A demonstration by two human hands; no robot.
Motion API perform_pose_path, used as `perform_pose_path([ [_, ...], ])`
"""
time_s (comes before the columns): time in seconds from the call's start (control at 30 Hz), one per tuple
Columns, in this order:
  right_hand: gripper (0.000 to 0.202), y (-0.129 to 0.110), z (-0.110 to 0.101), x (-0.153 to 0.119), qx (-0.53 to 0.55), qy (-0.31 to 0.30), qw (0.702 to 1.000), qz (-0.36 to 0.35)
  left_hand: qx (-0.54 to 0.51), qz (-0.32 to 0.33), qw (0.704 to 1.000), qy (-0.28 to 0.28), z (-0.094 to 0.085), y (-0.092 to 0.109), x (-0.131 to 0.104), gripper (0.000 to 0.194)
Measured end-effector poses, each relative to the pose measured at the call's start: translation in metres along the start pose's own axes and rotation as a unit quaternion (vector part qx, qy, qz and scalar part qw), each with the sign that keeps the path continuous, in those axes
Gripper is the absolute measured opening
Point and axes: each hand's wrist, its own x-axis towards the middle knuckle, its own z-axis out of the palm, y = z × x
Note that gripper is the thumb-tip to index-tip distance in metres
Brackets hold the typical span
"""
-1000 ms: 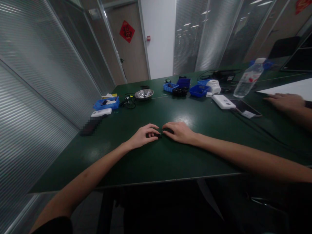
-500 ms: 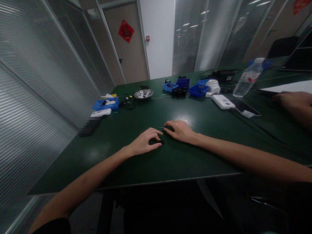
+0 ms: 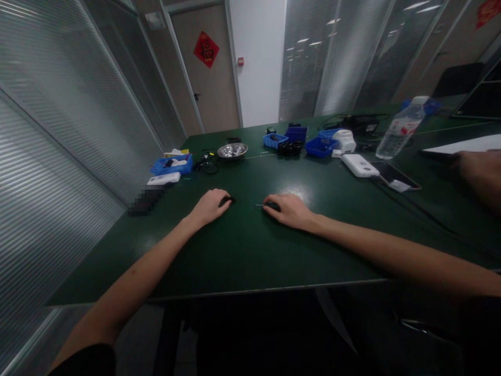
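My left hand (image 3: 209,206) rests low over the green table, fingers closed around a small black part (image 3: 227,200) whose exact kind I cannot make out. Only its dark end shows beyond the thumb and fingertips. To the right, my right hand (image 3: 290,209) lies on the tabletop, closed on a small screwdriver (image 3: 272,206) with a dark handle. Its thin metal shaft points left toward the left hand. A stretch of table separates the two hands, and what they hold does not touch.
Beyond the hands stand a metal bowl (image 3: 232,151), a blue tray (image 3: 172,164), small blue bins (image 3: 321,147), black cables (image 3: 207,163), a white device (image 3: 359,166), a phone-like slab (image 3: 396,174) and a water bottle (image 3: 402,128). Another person's hand (image 3: 479,169) is at the right edge.
My left hand has moved left and farther from me with the black part, away from the right hand. My right hand with the screwdriver stays in place.
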Motion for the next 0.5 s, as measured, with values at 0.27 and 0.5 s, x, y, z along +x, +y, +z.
perform_pose_path([
  [0.27, 0.031, 0.001, 0.001, 0.0, 0.002, -0.004, 1.0, 0.003, 0.175, -0.307, 0.935, 0.03, -0.033, -0.122, -0.035, 0.038],
  [0.5, 0.03, 0.001, 0.001, 0.0, 0.0, -0.002, 1.0, -0.008, 0.22, -0.394, 0.89, 0.06, -0.034, -0.143, -0.048, 0.043],
])
